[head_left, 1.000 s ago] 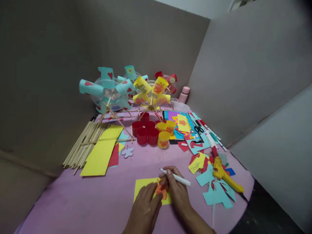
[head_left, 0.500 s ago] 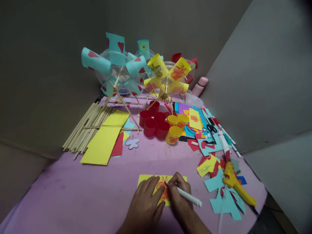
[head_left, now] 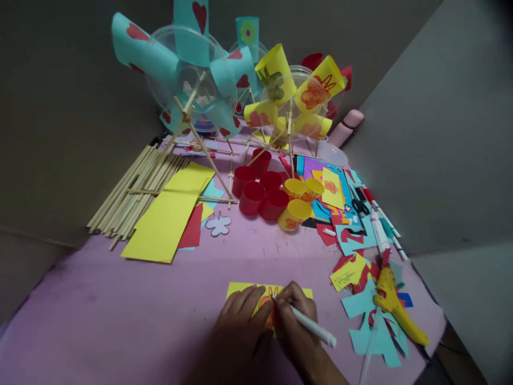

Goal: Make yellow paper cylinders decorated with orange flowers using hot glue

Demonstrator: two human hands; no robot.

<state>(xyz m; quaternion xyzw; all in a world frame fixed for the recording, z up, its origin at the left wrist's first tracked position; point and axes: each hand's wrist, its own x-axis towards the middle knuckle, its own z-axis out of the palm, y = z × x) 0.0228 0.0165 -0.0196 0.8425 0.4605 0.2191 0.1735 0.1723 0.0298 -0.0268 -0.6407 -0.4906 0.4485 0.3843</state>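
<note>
A yellow paper card lies on the table in front of me, with a red-orange butterfly drawing on it. My right hand grips a white marker, its tip touching the drawing near the antennae. Flat on the card's left part rests my left hand, fingers stretched out over the paper. Both hands hide much of the card's lower half.
Red paper cups and yellow paper rings stand mid-table. Behind them rise wheels with blue and yellow rolls. Wooden sticks and yellow sheets lie left; paper scraps and a yellow glue gun right.
The camera view has shifted closer and tilted, so the background things appear larger and higher. The hands and marker stay at the drawing, with the marker tip still by the antennae.
</note>
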